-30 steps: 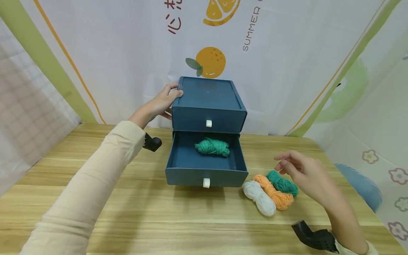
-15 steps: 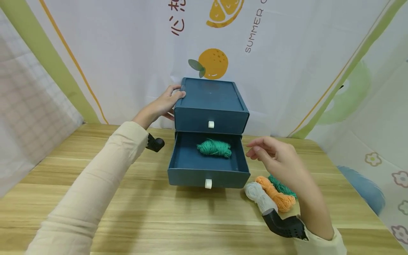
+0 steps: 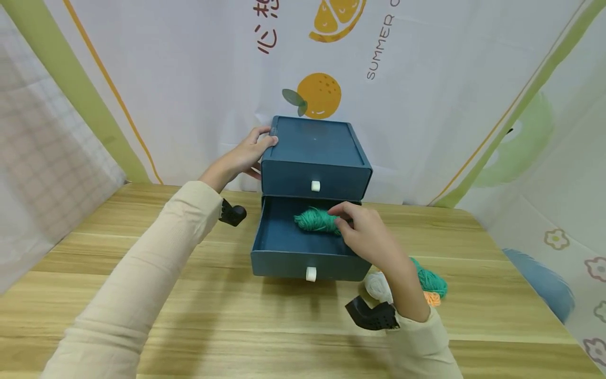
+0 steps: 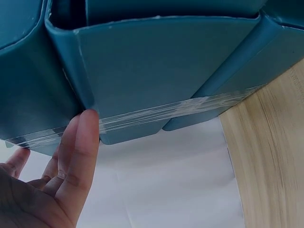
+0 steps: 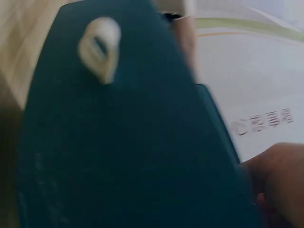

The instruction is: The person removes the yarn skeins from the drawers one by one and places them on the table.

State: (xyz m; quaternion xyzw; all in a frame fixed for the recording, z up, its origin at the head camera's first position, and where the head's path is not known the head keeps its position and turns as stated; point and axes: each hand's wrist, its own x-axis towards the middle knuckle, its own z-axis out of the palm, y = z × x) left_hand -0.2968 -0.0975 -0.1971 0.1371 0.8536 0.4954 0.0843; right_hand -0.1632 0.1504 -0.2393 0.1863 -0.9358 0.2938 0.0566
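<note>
A dark blue two-tier drawer unit (image 3: 317, 142) stands at the back of the table. Its lower drawer (image 3: 284, 264) is pulled out; the upper one is closed. Inside the lower drawer lies a green yarn skein (image 3: 312, 219). My left hand (image 3: 241, 158) rests against the unit's left side, thumb on the top edge; the left wrist view shows straight fingers (image 4: 83, 152) on the taped side. Over the drawer's right part, my right hand (image 3: 369, 234) has thumb and index finger apart beside the skein's right end. Whether they touch it, I cannot tell.
To the right of the drawer, white yarn (image 3: 379, 286), orange yarn (image 3: 432, 298) and another green skein (image 3: 432, 280) lie on the wooden table (image 3: 265, 326), partly behind my right forearm. A printed white curtain (image 3: 199, 79) hangs behind the unit.
My right hand has moved left from above the loose skeins to over the open drawer, by the green skein. My left hand stays on the unit. The view has shifted slightly.
</note>
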